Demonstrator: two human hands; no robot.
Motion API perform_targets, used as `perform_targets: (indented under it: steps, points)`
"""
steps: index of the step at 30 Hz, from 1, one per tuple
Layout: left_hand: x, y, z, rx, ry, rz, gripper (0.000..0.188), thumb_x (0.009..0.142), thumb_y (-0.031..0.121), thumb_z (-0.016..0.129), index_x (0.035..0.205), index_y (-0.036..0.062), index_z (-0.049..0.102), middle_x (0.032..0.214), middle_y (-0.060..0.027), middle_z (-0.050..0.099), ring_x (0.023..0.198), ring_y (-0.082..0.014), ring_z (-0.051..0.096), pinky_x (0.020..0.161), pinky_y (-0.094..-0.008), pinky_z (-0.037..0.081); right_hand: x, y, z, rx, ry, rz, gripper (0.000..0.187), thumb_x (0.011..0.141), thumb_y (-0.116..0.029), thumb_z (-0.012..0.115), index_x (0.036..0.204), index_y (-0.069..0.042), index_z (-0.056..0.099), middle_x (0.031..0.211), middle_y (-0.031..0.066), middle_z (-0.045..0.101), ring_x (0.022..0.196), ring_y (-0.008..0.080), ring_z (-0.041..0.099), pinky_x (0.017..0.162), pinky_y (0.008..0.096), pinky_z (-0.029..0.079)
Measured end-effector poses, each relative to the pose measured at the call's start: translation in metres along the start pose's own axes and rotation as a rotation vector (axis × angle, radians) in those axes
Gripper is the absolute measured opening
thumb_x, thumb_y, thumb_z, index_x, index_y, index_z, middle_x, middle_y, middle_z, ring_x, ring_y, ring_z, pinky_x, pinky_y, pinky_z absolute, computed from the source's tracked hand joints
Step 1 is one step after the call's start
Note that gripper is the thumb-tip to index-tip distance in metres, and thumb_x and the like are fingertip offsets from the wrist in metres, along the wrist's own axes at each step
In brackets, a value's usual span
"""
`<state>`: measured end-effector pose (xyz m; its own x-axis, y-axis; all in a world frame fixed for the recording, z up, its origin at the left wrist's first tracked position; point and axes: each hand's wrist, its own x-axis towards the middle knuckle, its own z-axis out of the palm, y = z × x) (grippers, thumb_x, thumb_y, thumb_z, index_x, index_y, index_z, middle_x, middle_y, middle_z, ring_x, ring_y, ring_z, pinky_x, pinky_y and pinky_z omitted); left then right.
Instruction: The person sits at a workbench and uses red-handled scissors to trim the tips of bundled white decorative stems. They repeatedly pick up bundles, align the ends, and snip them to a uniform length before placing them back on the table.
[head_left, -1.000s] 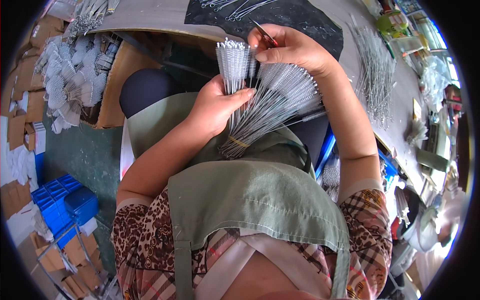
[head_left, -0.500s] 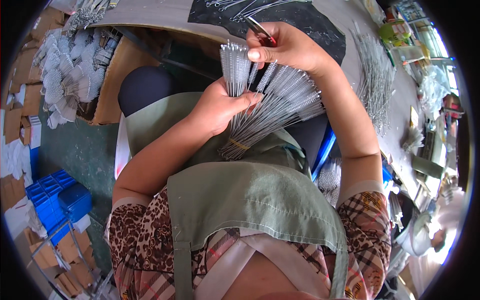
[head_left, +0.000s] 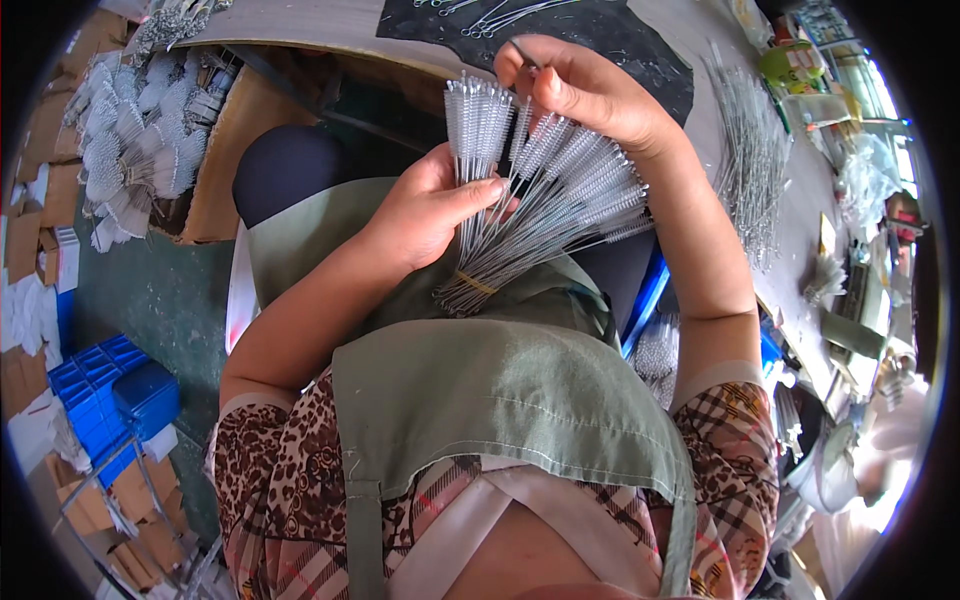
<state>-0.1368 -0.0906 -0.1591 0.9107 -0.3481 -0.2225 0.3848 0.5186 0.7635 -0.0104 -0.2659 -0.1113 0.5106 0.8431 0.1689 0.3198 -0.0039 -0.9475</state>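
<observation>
My left hand (head_left: pixel 425 208) is closed around part of a bundle of thin wire tube brushes (head_left: pixel 570 185), with the thumb across the stems. White bristle ends fan out up and to the right, while a yellow rubber band (head_left: pixel 476 283) binds the looped wire ends near my apron. An upright cluster (head_left: pixel 478 125) stands apart on the left of the fan. Just above the bristles, my right hand (head_left: pixel 600 95) has bent fingers around a small metal hand tool (head_left: pixel 525 55); only its dark tip shows, the rest hidden in the palm.
A black mat (head_left: pixel 600 40) with looped wires lies on the grey worktable. More loose brushes (head_left: pixel 745 160) lie at its right. Left stands a cardboard box (head_left: pixel 215 160) beside piled brush bundles (head_left: pixel 140 145); blue crates (head_left: pixel 110 390) sit on the floor below.
My right hand has turned, so the tool's silver end and red part no longer show. Several brushes between the upright cluster and the fan have shifted. My left hand has moved slightly left.
</observation>
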Motion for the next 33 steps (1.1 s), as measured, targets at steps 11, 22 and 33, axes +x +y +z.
perform_targets:
  steps: [11, 22, 33]
  points:
    - [0.003, 0.002, 0.0, -0.036, -0.014, -0.013, 0.032, 0.081, 0.007, 0.063, 0.108, 0.0018, 0.046, 0.09, -0.0039, 0.055, 0.081, -0.0146, 0.058, 0.07, -0.029, 0.048, -0.001, -0.006, 0.006, 0.211, 0.003, 0.129, 0.02, 0.077, -0.013, 0.068, 0.089, -0.006, 0.055, 0.077, -0.0041, 0.052, 0.069, 0.0056, 0.049, 0.069, 0.0209, 0.041]
    - [0.007, 0.003, -0.007, 0.004, -0.046, -0.056, 0.033, 0.079, 0.006, 0.064, 0.108, 0.0012, 0.048, 0.09, -0.0049, 0.057, 0.079, -0.014, 0.058, 0.07, -0.0288, 0.048, -0.002, -0.011, 0.006, 0.182, -0.002, 0.095, 0.022, 0.077, -0.015, 0.069, 0.088, -0.005, 0.052, 0.077, -0.004, 0.046, 0.07, 0.0055, 0.044, 0.066, 0.0199, 0.039]
    - [0.007, 0.001, -0.009, 0.062, -0.043, -0.028, 0.03, 0.081, 0.007, 0.062, 0.108, 0.0019, 0.049, 0.088, -0.0064, 0.06, 0.078, -0.0141, 0.058, 0.065, -0.0273, 0.046, -0.003, -0.003, 0.004, 0.069, 0.026, 0.096, 0.017, 0.078, -0.01, 0.066, 0.085, -0.006, 0.051, 0.078, -0.0038, 0.048, 0.072, 0.0068, 0.045, 0.07, 0.0207, 0.039]
